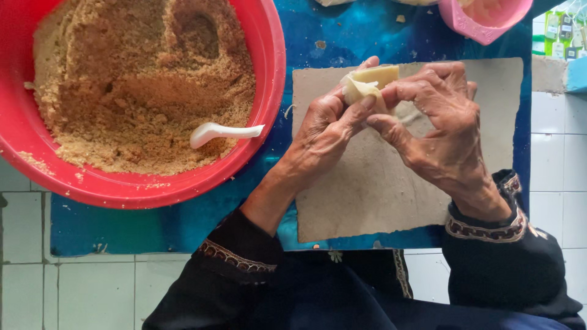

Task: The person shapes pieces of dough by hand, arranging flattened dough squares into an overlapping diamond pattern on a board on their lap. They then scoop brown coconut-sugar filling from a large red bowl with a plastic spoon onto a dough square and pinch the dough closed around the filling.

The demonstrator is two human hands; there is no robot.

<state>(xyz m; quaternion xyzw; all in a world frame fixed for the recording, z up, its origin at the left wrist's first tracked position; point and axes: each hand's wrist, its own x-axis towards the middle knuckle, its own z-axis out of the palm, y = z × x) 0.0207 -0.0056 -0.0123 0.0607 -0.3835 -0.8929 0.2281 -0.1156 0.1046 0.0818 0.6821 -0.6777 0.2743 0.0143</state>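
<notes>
Pale dough (pixel 370 82) sits pinched between both hands, left hand (pixel 327 131) and right hand (pixel 437 125), each grip closed on it above the board (pixel 367 195) near the surface's far edge. Red bowl (pixel 269 73) of crumbs (pixel 134 91) with a spoon (pixel 223 132) lies left.

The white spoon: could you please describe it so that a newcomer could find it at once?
Start at the big red bowl of brown crumbly filling on the left. The white spoon lies near its lower right rim, its scoop sunk in the crumbs. It is the only utensil, apart from both hands.
</notes>
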